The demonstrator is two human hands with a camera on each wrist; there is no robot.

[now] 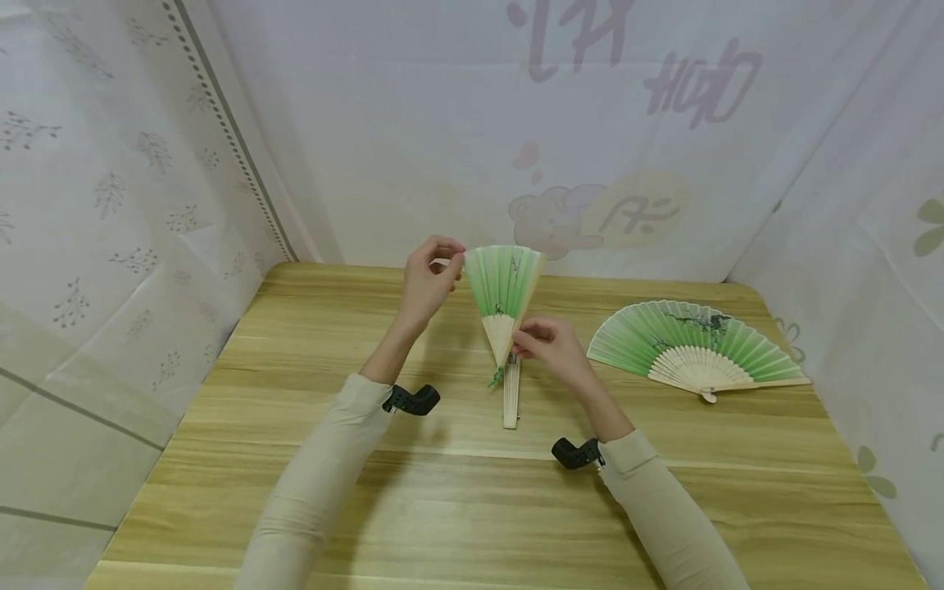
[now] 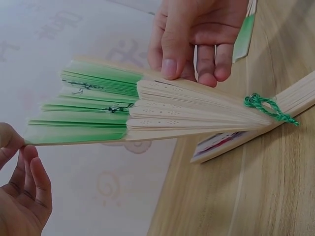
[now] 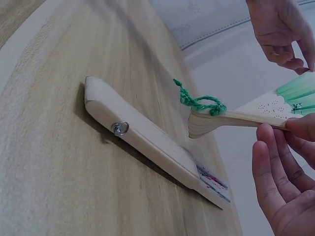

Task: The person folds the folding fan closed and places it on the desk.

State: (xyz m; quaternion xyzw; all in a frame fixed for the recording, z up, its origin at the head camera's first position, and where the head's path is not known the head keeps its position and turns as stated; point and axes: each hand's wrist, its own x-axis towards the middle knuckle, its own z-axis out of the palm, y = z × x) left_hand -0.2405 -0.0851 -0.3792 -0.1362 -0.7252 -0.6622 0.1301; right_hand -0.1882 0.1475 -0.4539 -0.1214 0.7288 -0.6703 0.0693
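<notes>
A green folding fan [image 1: 501, 283], partly spread, is held up over the table between both hands. My left hand [image 1: 430, 279] pinches the upper tip of its left edge between thumb and finger. Lower down on the opposite side, my right hand [image 1: 549, 348] pinches the outer rib. A green cord loop [image 2: 270, 108] hangs at the fan's pivot. Behind and below it lies a folded fan [image 3: 142, 137] with pale wooden ribs and a metal pivot ring; some coloured pattern shows at its far part in the right wrist view.
A fully spread green fan [image 1: 701, 348] with a dark branch print lies on the right side of the wooden table [image 1: 442, 508]. Printed cloth [image 1: 383, 123] hangs behind the table and on both sides. Each wrist bears a black camera mount [image 1: 415, 400].
</notes>
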